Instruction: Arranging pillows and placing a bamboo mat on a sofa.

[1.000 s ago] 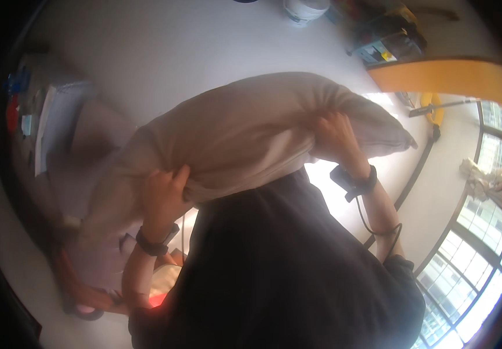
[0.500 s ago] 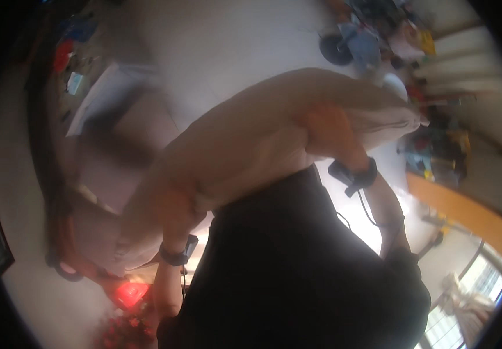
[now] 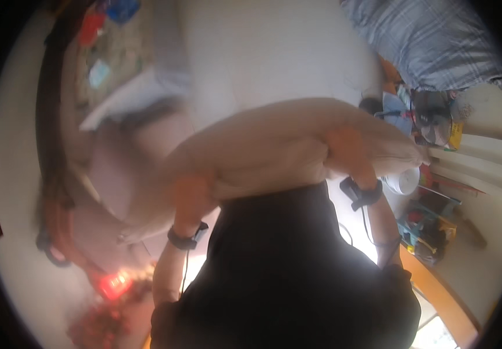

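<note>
Beige pillow gripped by both hands, left and right.

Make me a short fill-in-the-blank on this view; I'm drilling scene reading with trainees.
1. Both hands grip a large pale ____ held against the dark shirt.
2. The left hand grips its lower ____ end.
3. The right hand wears a ____ band at the wrist.

Missing words: pillow; left; black

Bright daylight glares at lower right; the whole view is motion-blurred, edges bent and dark.
</note>
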Available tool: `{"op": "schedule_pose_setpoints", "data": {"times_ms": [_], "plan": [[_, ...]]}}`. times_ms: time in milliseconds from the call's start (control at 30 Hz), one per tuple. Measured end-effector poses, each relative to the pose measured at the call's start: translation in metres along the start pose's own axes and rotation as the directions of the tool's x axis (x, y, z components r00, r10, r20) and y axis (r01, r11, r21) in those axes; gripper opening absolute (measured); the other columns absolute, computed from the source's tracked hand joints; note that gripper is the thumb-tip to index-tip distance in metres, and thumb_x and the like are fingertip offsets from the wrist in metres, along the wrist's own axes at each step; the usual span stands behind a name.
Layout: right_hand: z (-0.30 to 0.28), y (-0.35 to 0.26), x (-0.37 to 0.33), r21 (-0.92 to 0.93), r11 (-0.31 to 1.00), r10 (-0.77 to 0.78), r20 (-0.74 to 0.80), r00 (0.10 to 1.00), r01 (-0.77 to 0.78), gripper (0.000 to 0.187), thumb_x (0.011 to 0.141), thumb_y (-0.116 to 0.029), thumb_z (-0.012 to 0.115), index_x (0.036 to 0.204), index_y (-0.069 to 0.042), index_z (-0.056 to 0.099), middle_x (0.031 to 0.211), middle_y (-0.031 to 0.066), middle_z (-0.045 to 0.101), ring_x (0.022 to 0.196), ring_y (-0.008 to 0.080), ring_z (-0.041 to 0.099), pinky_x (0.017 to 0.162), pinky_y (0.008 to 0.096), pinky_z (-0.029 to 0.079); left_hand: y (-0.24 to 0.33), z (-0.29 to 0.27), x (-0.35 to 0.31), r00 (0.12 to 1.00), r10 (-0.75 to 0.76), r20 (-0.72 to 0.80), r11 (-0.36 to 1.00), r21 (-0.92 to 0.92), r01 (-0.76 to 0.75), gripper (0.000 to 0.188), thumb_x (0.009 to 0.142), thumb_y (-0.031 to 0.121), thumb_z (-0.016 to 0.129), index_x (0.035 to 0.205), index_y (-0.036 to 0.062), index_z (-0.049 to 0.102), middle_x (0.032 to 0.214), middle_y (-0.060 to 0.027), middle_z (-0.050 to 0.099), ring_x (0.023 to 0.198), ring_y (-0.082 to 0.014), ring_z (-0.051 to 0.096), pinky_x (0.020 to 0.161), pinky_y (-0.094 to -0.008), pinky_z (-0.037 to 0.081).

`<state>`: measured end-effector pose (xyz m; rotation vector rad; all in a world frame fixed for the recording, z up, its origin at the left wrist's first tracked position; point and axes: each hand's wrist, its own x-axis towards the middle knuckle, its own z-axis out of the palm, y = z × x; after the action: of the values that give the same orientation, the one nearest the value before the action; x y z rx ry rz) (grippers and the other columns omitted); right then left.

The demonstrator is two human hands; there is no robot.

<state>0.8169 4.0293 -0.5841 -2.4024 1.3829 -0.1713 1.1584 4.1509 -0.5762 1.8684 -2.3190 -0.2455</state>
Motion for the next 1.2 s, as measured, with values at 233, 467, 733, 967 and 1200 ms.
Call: {"op": "schedule_pose_setpoints", "data": {"times_ms": [233, 467, 733, 967, 1200], "plan": [[-0.054, -0.006, -0.012, 0.068, 0.997, 0.046, 0.012, 0.999, -0.047, 0.026, 0.058, -0.011, 0.063, 0.082, -0.011, 0.072, 0.069, 0.0124, 0.064, 0.073, 0.0336, 0.062, 0.065, 0.0451, 0.049, 0.008, -0.089, 0.055, 0.972, 0.146, 0.183, 0.989, -0.014, -0.146, 0.029, 0.061, 0.019, 0.075, 0.084, 0.0127, 0.059, 0.063, -0.0112, 0.059, 0.062, -0.0353, 0.06, 0.053, -0.0455, 0.044], [-0.063, 0.02, 0.076, 0.077, 0.981, 0.18, -0.029, 0.983, -0.177, 0.035, 0.053, -0.004, 0.062, 0.086, -0.012, 0.073, 0.073, 0.0118, 0.066, 0.074, 0.0343, 0.063, 0.065, 0.0426, 0.049, -0.039, -0.067, 0.154, 0.951, 0.147, 0.272, 0.989, -0.008, -0.151, 0.029, 0.059, 0.014, 0.072, 0.084, 0.0127, 0.057, 0.065, -0.0106, 0.059, 0.063, -0.0356, 0.059, 0.053, -0.0459, 0.042], [-0.061, 0.088, 0.353, 0.079, 0.992, -0.086, -0.188, 0.978, 0.102, 0.028, 0.051, -0.007, 0.062, 0.078, -0.009, 0.07, 0.067, 0.0137, 0.06, 0.069, 0.0371, 0.055, 0.062, 0.0443, 0.044, -0.163, -0.035, 0.312, 0.977, -0.036, 0.212, 0.99, -0.127, 0.064, 0.029, 0.058, 0.011, 0.068, 0.086, 0.0089, 0.06, 0.064, -0.0143, 0.058, 0.063, -0.0391, 0.056, 0.056, -0.0481, 0.042], [-0.11, 0.102, 0.559, 0.157, 0.909, -0.377, -0.081, 0.922, 0.386, 0.018, 0.054, -0.01, 0.062, 0.071, -0.006, 0.065, 0.069, 0.0149, 0.06, 0.072, 0.0372, 0.057, 0.062, 0.0449, 0.044, -0.212, -0.06, 0.423, 0.952, -0.261, 0.16, 0.951, -0.128, 0.282, 0.02, 0.063, 0.011, 0.067, 0.08, 0.0092, 0.057, 0.066, -0.0163, 0.059, 0.068, -0.0386, 0.059, 0.058, -0.0473, 0.045], [-0.131, 0.126, 0.725, 0.141, 0.916, -0.382, 0.015, 0.924, 0.376, 0.016, 0.057, -0.009, 0.062, 0.072, -0.006, 0.065, 0.072, 0.0153, 0.062, 0.076, 0.0391, 0.058, 0.064, 0.046, 0.044, -0.291, -0.073, 0.557, 0.928, -0.356, 0.113, 0.93, -0.052, 0.363, 0.024, 0.065, 0.02, 0.073, 0.082, 0.0125, 0.059, 0.061, -0.0136, 0.058, 0.061, -0.0396, 0.058, 0.052, -0.0469, 0.044]]}}
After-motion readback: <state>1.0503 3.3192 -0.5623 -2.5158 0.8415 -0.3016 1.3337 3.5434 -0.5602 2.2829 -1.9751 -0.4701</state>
